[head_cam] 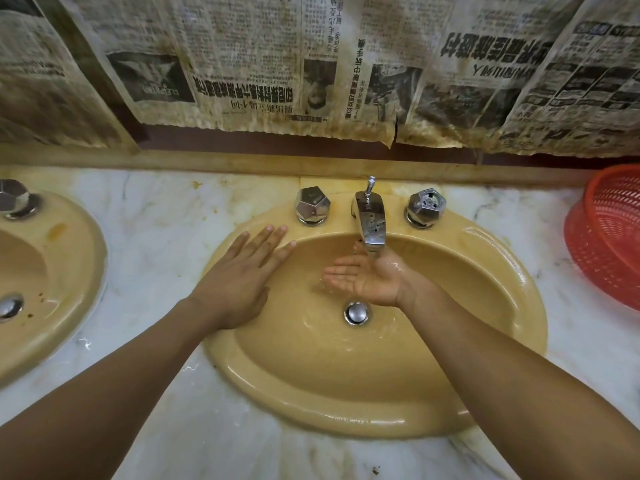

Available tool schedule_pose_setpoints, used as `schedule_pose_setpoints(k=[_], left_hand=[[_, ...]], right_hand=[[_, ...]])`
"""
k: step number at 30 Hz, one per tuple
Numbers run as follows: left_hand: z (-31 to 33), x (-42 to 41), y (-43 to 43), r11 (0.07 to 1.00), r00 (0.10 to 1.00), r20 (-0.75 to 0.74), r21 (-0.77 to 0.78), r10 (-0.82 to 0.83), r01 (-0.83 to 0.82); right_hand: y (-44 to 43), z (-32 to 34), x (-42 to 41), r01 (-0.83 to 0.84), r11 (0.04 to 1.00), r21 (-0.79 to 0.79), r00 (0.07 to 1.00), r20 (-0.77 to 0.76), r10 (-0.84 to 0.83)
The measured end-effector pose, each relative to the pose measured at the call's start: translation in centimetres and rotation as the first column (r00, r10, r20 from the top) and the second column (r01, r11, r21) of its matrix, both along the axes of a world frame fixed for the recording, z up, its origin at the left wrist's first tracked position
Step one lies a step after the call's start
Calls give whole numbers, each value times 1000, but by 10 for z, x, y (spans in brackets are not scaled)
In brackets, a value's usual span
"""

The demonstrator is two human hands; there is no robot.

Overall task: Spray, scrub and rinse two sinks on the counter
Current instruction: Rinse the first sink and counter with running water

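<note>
You held your right hand [367, 280], grip slack and empty, under the chrome tap [371, 223] in the mustard-yellow oval ceramic sink [502, 258], left hand [239, 282] flat on its rim, where water glancing off your palm could soak the marble worktop [156, 216].

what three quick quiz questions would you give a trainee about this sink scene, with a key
1. True or false: the left hand lies flat on the sink rim.
2. What is under the faucet spout? A a sponge; B the right hand, palm up; C a spray bottle.
3. Fill in: the red basket stands to this sink's ___.
Key: 1 true; 2 B; 3 right.
</note>
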State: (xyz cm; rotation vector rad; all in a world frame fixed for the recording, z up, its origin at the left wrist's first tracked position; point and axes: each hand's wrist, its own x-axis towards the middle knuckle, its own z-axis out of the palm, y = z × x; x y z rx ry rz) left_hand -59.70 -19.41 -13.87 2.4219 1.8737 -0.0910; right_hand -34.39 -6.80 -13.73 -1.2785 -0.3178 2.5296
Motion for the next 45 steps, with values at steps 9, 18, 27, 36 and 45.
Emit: schedule_pose_setpoints(k=[9, 18, 27, 36, 45], left_hand=[[-11, 24, 6, 981, 994, -74, 170, -78, 90], [-58, 110, 33, 979, 874, 462, -190, 150, -68], [-80, 160, 73, 929, 937, 187, -174, -295, 327], [-92, 116, 52, 823, 867, 15, -308, -498, 477], [-77, 85, 24, 803, 874, -174, -505, -453, 316]], right_hand=[[2, 4, 9, -90, 994, 62, 993, 76, 85], [12, 56, 38, -139, 875, 463, 916, 397, -64], [53, 86, 69, -567, 342, 749, 658, 662, -358], [11, 57, 36, -105, 986, 133, 937, 345, 54], [29, 37, 42, -359, 932, 45, 933, 6, 359]])
